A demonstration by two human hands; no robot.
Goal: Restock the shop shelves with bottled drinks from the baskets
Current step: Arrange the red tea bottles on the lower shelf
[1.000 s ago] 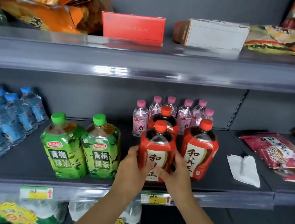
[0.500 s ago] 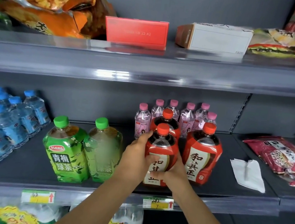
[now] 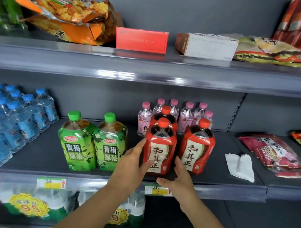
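A red-labelled tea bottle (image 3: 159,147) with an orange cap stands upright near the front of the dark middle shelf (image 3: 46,154). My left hand (image 3: 131,166) wraps its left side, thumb across the lower label. My right hand (image 3: 179,178) hovers just off its right side with fingers spread, holding nothing. A second red bottle (image 3: 197,148) stands close on the right, and a third (image 3: 165,113) stands directly behind. Two green tea bottles (image 3: 78,143) stand to the left.
Small pink-capped bottles (image 3: 186,116) line the back of the shelf. Blue-capped water bottles (image 3: 12,119) fill the left end. A white folded paper (image 3: 240,166) and snack packs (image 3: 271,153) lie at the right. Above, a red box (image 3: 141,40) and snack bags sit on the upper shelf.
The front red bottle has been turned so its label faces forward. My right hand has come off it and drawn back to the right. My left hand has stayed on it.
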